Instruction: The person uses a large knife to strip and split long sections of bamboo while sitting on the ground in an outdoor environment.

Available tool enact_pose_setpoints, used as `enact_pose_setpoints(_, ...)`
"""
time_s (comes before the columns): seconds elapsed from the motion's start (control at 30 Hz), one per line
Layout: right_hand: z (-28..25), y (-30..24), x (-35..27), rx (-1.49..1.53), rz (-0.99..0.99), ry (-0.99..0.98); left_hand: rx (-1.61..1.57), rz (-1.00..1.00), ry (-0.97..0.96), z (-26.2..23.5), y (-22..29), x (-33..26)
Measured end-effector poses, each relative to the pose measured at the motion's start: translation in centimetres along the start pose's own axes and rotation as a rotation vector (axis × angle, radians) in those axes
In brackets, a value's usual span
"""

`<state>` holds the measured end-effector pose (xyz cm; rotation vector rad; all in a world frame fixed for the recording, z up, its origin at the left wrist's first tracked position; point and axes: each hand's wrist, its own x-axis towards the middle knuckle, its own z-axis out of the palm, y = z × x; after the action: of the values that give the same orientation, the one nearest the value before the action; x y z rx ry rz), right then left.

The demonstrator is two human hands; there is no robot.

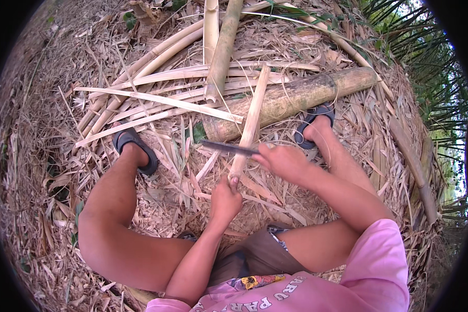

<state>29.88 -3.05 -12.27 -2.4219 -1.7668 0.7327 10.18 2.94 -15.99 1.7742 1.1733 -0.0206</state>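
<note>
Gripping bamboo strip (249, 122) at its near end with my left hand (224, 200), long axis running away toward the thick culm (291, 99), right hand (283, 161) closed on knife (226, 147), blade crossing it just above.

A log (296, 96) is lying just beyond the fingers (233, 182), blocking that way; strips (156, 99) are crowding left; right is staying open.

Lighting: soft, even daylight; faint shadows. Sharp centre; strong fisheye bending and black vignette at rim; overexposed sky upper right.
</note>
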Motion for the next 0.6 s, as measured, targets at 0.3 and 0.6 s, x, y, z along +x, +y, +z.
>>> enact_pose_setpoints(0.3, -0.3, 0.7, 1.1, -0.054, -0.044, -0.044, 0.032, -0.005, 0.02, 0.2, 0.2, 0.0)
enact_pose_setpoints(0.6, -0.2, 2.4, 1.4, 0.042, 0.085, -0.035, -0.29, -0.119, -0.099, 1.4, -2.9, 1.4)
